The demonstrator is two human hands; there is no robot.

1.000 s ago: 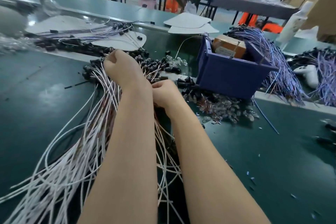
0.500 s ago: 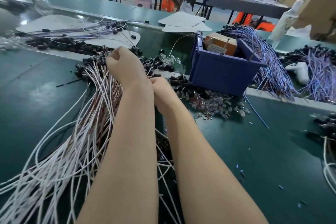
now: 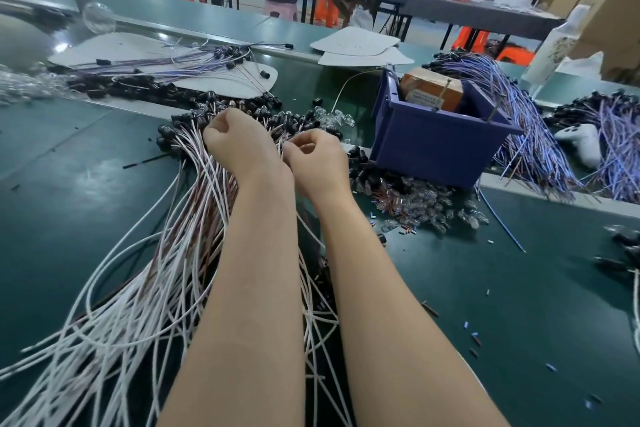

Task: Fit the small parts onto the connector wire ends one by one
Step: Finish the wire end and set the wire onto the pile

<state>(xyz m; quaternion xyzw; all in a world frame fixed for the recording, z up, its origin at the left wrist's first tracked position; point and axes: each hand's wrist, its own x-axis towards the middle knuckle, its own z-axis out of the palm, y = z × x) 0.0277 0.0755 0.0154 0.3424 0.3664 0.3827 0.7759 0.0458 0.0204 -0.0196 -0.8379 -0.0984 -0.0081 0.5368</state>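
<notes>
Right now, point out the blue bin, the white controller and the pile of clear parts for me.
blue bin [image 3: 433, 149], head view, on its front wall.
white controller [image 3: 583, 142], head view, on its body.
pile of clear parts [image 3: 426, 199], head view, on the heap's middle.

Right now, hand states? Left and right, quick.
Left hand: closed, gripping white wires.
Right hand: fingers curled in a pinch; what it holds cannot be told.

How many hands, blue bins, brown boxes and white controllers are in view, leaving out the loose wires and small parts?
hands: 2, the left hand and the right hand
blue bin: 1
brown box: 1, standing in the bin
white controller: 1, lying to the right of the bin
total: 5
</notes>
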